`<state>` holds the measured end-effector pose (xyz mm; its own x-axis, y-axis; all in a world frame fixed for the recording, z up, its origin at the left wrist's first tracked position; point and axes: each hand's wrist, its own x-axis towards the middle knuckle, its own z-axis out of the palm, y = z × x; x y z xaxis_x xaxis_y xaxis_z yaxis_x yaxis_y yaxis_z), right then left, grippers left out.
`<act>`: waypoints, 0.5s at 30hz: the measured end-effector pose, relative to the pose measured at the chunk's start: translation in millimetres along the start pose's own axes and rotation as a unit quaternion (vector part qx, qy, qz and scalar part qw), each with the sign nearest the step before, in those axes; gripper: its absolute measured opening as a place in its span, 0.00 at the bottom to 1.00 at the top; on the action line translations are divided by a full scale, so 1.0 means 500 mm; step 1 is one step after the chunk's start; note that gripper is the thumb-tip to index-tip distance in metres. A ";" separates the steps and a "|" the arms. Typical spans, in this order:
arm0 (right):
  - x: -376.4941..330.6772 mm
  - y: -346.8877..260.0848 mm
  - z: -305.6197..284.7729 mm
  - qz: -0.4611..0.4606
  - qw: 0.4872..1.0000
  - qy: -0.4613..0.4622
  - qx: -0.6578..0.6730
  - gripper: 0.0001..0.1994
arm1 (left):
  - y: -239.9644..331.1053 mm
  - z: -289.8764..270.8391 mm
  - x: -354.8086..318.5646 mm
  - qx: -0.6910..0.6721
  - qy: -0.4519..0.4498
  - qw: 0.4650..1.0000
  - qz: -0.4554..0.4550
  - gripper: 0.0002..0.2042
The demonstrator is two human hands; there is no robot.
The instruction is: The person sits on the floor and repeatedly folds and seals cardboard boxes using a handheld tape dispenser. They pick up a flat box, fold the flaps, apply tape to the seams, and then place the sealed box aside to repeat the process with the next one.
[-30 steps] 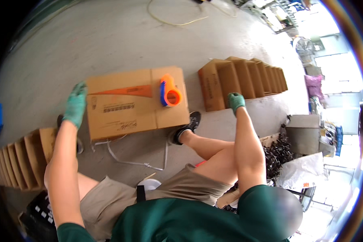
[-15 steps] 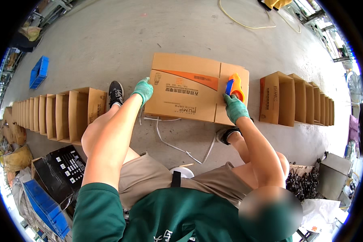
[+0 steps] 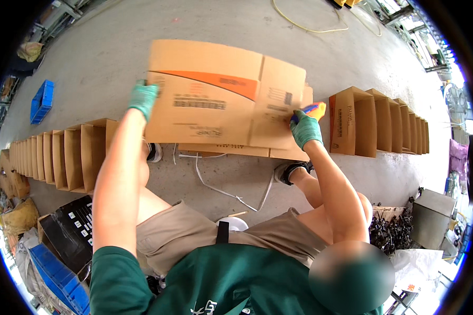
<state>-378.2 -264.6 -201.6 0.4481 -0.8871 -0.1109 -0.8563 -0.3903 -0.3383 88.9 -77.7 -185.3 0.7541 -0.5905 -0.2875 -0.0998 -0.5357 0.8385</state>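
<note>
A flattened cardboard carton (image 3: 202, 113) with an orange stripe is lifted off the floor, tilted and blurred by motion. My left hand (image 3: 143, 98), in a green glove, is closed on its left edge. At its right end my right hand (image 3: 306, 129), gloved too, is wrapped round an orange and blue tape dispenser (image 3: 316, 109). Those right fingers are close against the carton; whether they also grip it is hidden. Under the raised carton lies another flat carton (image 3: 278, 153), mostly covered, on the floor between my feet.
Opened cartons stand in a row at the left (image 3: 58, 157) and another row at the right (image 3: 365, 123). White strapping (image 3: 215, 187) lies loose before my feet. Blue crates (image 3: 42, 102), a black box (image 3: 68, 231) and a grey bin (image 3: 432, 218) stand around.
My left hand has moved left and taken hold of the upper carton's edge. That carton has risen and shifted left, uncovering another. My right hand keeps the tape dispenser, now turned.
</note>
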 end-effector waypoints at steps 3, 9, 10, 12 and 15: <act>-0.024 0.048 0.037 0.012 0.999 -0.048 -0.021 0.14 | 0.064 -0.088 -0.019 -0.084 0.022 0.993 0.078 0.17; -0.043 -0.120 -0.085 -0.054 0.985 -0.107 -0.127 0.14 | 0.048 -0.148 -0.040 -0.089 0.078 0.990 0.070 0.19; -0.036 -0.159 -0.132 -0.080 0.991 -0.034 -0.098 0.15 | 0.051 -0.145 -0.044 -0.089 0.074 0.991 0.070 0.18; -0.007 -0.188 -0.201 -0.232 0.958 0.164 -0.048 0.18 | 0.055 -0.144 -0.041 -0.091 0.061 0.990 0.084 0.18; 0.001 -0.268 -0.266 -0.226 0.942 0.238 -0.063 0.30 | 0.059 -0.144 -0.052 -0.073 0.051 0.992 0.094 0.18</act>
<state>-297.7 -245.5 -32.0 0.6339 -0.6215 0.4603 -0.6426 -0.7545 -0.1338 113.2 -34.8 -120.1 0.7937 -0.6033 -0.0781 -0.1555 -0.3253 0.9327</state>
